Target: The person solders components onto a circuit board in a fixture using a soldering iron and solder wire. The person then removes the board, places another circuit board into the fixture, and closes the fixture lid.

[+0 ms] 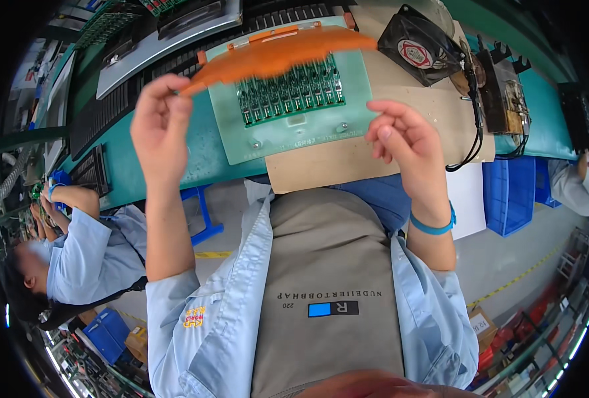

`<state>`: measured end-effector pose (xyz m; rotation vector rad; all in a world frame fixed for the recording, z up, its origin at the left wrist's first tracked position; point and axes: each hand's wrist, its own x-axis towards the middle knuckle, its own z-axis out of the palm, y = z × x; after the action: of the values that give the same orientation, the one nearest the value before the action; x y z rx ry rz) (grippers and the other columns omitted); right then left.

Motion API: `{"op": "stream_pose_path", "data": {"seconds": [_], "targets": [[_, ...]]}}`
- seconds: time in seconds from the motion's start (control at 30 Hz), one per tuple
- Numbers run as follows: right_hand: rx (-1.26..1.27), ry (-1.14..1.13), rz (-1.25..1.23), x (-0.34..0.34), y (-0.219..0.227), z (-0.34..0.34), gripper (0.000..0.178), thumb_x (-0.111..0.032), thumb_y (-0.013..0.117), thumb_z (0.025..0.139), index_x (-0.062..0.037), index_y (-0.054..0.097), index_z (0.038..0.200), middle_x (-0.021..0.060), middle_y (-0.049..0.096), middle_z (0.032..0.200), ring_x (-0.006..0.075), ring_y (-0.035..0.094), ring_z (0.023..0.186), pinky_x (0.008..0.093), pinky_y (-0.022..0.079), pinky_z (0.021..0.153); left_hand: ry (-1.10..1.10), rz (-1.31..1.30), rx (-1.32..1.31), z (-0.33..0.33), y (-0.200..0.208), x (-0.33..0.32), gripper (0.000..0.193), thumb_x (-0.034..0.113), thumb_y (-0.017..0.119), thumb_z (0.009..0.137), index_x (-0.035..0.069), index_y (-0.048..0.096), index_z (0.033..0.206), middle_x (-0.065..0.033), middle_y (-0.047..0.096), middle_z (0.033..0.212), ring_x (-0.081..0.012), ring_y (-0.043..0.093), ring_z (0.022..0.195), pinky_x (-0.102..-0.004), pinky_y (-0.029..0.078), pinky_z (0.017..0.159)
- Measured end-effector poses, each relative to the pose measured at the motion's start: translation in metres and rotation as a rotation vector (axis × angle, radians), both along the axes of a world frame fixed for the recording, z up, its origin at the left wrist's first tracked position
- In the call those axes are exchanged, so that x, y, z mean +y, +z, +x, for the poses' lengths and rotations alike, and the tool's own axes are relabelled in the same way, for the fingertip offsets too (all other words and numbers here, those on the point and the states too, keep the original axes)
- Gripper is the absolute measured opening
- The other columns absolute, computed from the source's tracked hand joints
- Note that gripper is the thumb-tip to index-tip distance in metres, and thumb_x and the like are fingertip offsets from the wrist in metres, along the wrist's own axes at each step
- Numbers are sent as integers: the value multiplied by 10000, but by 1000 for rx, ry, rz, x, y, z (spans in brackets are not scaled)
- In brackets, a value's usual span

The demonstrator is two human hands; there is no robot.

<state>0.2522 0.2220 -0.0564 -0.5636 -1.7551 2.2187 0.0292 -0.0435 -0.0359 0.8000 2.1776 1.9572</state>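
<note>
My left hand (160, 129) pinches the left corner of an orange lid (268, 58), which is tilted up along the far side of a pale green fixture plate (231, 142). The lid is smeared by motion. Under its near edge shows a green circuit board panel (291, 98), made of several narrow boards in a row. The lid hides the panel's far part. My right hand (406, 136) hovers by the plate's right edge, its fingers loosely bent and apart, with nothing in them. A blue band circles the right wrist.
A black fan (417, 48) stands right of the fixture, on brown cardboard (321, 166). Black cables (474, 132) run beside a metal device (503, 93). A dark slatted conveyor (102, 119) lies at left. A blue crate (506, 196) stands below the bench; a co-worker (95, 245) sits at left.
</note>
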Motion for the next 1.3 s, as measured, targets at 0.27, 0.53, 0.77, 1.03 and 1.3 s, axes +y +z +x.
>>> {"op": "stream_pose_path", "data": {"seconds": [0.27, 0.53, 0.77, 1.03, 1.3], "targets": [[-55, -41, -8, 12, -27, -22, 254, -33, 604, 1007, 23, 701, 1235, 86, 707, 881, 114, 573, 681, 213, 435, 586, 44, -242, 329, 40, -68, -23, 286, -57, 696, 906, 46, 711, 1173, 7, 581, 806, -90, 462, 662, -237, 400, 611], [-91, -112, 1086, -4, -39, -30, 146, -42, 682, 945, 14, 763, 1053, 90, 736, 827, 149, 603, 638, 256, 474, 590, 61, -585, 566, 42, -78, -26, 260, -5, 743, 882, 113, 772, 1112, 6, 574, 782, -134, 460, 609, -263, 398, 567], [-108, -196, 1120, -13, -38, -29, 116, -12, 707, 915, 19, 762, 1013, 92, 744, 837, 160, 621, 655, 258, 488, 608, 70, -564, 518, 42, -76, -25, 275, 9, 771, 862, 125, 793, 1110, 13, 551, 767, -124, 454, 608, -262, 393, 566], [-193, -225, 339, -13, -39, -27, 177, -22, 679, 980, 56, 718, 1134, 103, 743, 923, 126, 623, 712, 219, 487, 620, 56, -392, 488, 51, -78, -30, 256, 51, 775, 863, 150, 795, 1098, 33, 550, 770, -125, 448, 572, -269, 395, 531], [-96, -189, 161, -8, -28, -23, 245, -26, 633, 1017, 51, 687, 1243, 87, 726, 923, 103, 584, 711, 186, 438, 600, -24, -519, 869, 48, -83, -21, 226, 92, 807, 840, 140, 796, 1060, 46, 535, 736, -120, 452, 559, -266, 391, 515]]}}
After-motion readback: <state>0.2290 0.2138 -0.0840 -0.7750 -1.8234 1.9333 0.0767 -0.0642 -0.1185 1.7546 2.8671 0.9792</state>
